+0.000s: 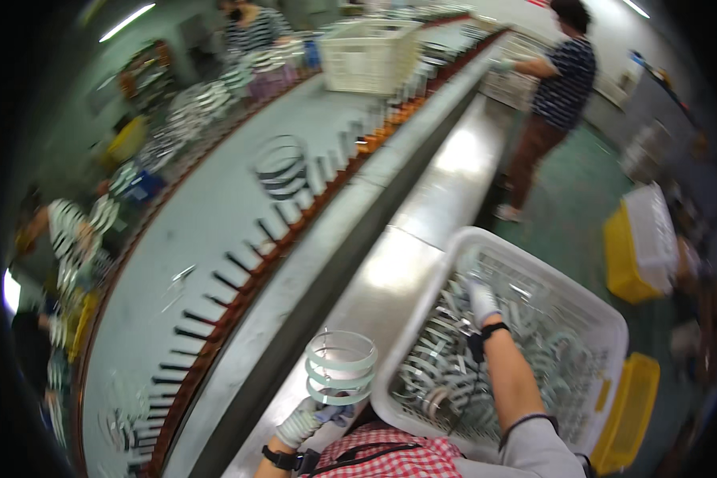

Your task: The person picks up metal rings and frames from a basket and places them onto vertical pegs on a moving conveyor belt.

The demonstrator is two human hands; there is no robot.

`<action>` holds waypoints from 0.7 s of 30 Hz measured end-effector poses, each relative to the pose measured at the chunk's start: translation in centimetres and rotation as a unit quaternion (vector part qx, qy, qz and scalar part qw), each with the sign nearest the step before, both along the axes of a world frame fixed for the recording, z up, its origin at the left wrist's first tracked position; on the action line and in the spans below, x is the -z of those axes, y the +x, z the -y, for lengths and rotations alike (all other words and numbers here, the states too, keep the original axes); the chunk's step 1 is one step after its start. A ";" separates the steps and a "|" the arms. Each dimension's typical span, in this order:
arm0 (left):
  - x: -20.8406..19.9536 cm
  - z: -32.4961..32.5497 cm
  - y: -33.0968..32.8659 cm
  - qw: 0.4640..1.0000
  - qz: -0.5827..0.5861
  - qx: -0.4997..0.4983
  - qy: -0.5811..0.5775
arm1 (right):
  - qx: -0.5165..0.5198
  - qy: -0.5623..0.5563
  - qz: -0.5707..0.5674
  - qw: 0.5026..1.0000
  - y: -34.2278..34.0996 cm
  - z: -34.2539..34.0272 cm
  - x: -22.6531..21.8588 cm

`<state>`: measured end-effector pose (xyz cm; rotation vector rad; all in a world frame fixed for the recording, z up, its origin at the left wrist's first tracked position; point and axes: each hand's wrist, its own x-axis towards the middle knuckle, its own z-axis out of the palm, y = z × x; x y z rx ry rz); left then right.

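Note:
My left hand (301,425), in a whitish glove with a dark wristband, grips the bottom of a short stack of clear rings with pale greenish rims (340,373). The stack stands upright just above the metal ledge (390,271). Gloved too, my right hand (482,301) reaches into a large white plastic basket (617,338), among many similar curved, glassy rings (454,350). Blur hides its fingertips, so I cannot tell whether they hold a ring.
Left of the ledge runs a pale conveyor (207,199) edged with upright dark pegs; several rings (283,167) sit on it. A white crate (370,56) stands farther along. Ahead, a person in a striped top (566,84) handles another crate. Yellow bins (629,414) lie at right.

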<state>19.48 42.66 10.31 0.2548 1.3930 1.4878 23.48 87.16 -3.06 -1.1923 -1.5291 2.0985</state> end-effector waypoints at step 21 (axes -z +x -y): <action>-1.1 -7.8 -33.1 0.395 -0.687 -0.421 -0.441 | -0.005 -0.126 -0.095 0.988 -11.3 -17.6 -1.2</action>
